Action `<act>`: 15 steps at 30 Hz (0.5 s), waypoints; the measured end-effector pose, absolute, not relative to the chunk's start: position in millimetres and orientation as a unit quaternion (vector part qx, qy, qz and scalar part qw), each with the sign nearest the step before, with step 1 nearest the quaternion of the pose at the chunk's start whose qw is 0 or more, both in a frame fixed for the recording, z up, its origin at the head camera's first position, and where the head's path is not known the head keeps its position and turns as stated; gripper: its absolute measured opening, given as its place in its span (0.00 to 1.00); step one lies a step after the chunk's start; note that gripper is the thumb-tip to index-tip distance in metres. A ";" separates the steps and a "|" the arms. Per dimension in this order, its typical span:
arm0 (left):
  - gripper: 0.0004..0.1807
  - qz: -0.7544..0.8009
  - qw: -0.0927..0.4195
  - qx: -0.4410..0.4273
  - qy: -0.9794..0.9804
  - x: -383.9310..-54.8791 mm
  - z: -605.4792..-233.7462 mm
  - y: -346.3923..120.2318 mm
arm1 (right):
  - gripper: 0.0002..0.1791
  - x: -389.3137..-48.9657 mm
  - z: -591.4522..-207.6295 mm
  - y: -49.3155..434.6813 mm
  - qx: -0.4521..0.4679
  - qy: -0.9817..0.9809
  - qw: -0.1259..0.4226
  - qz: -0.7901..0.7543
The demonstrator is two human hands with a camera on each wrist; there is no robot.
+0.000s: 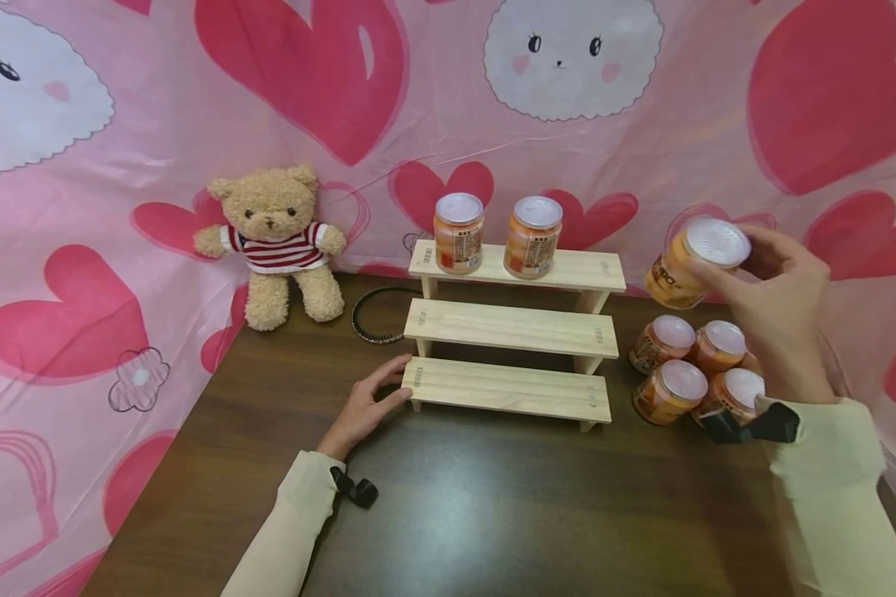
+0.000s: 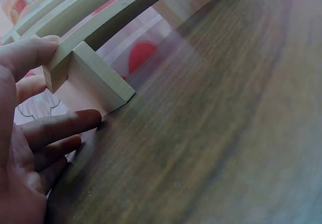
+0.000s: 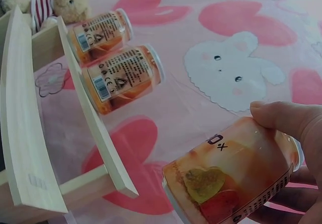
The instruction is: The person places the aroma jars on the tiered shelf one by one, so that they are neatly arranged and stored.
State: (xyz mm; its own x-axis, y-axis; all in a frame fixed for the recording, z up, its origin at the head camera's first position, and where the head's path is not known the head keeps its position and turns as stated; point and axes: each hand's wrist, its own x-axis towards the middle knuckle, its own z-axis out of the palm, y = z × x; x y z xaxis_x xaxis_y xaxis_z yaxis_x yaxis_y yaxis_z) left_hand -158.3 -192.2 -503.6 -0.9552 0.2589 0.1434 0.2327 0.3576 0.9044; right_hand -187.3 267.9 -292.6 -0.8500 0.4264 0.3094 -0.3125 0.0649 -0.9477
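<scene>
My right hand (image 1: pixel 784 290) grips an orange-labelled jar (image 1: pixel 675 269) near its pale lid and holds it tilted in the air, right of the stepped wooden rack (image 1: pixel 511 323). In the right wrist view, yellow and red heart shapes show on the label of this jar (image 3: pixel 226 178). My left hand (image 1: pixel 366 410) holds the left end of the rack's lowest step between thumb and finger. The left wrist view shows the other fingers (image 2: pixel 65 126) spread below the step's end. Two similar jars (image 1: pixel 459 236) (image 1: pixel 533 239) stand upright on the top step, towards its left and middle.
Several more jars (image 1: pixel 672 391) stand grouped on the dark table (image 1: pixel 448 506), right of the rack and below the held jar. A teddy bear (image 1: pixel 272 240) in a striped shirt sits at the back left. A dark hoop (image 1: pixel 366 323) lies beside the rack; pink heart-printed cloth (image 1: pixel 448 108) hangs behind.
</scene>
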 end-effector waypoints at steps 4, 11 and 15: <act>0.30 0.548 0.014 0.149 0.823 -158.1 -504.0 -191.9 | 0.28 -195.3 -294.1 261.6 -0.025 -0.685 0.264 0.679; 0.29 0.553 0.015 0.151 0.819 -157.4 -503.4 -192.2 | 0.26 -208.8 -291.8 249.3 -0.015 -0.737 0.251 0.628; 0.30 0.554 0.015 0.151 0.819 -157.6 -503.5 -192.4 | 0.25 -218.0 -291.1 241.9 0.002 -0.743 0.247 0.622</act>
